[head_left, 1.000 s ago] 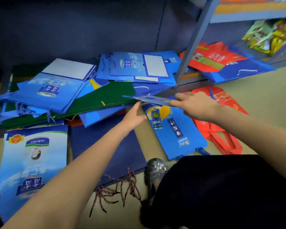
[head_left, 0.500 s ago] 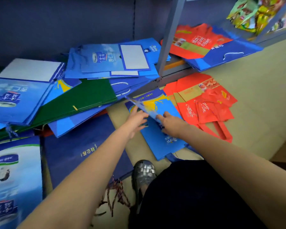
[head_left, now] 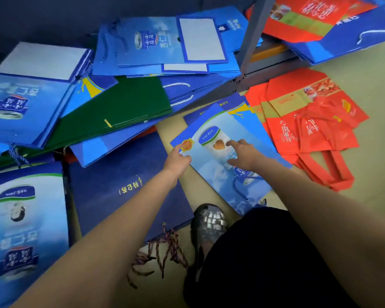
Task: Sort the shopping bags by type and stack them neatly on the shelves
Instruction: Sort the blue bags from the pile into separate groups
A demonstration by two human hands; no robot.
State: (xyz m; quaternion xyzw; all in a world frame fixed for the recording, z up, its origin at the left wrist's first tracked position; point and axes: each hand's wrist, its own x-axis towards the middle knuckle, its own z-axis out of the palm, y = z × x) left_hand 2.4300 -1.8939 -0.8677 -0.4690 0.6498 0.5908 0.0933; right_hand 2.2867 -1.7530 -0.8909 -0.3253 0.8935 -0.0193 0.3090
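Flat on the floor, right of centre: a light-blue shopping bag [head_left: 227, 152] with a tin and a heart printed on it, lying atop a darker blue bag [head_left: 236, 107]. Left hand [head_left: 177, 160] at its near-left corner, thumb on top of the edge, other fingers hidden (so a grip underneath cannot be told). Right hand [head_left: 242, 155] resting on the printed face, fingers spread and straight. Just right: red bags [head_left: 309, 121] with looped handles. Left: a navy bag [head_left: 125, 185], then a green bag [head_left: 125, 112] under blue ones on the low shelf [head_left: 267, 65]. Nearer: a woven silver sandal [head_left: 209, 225].
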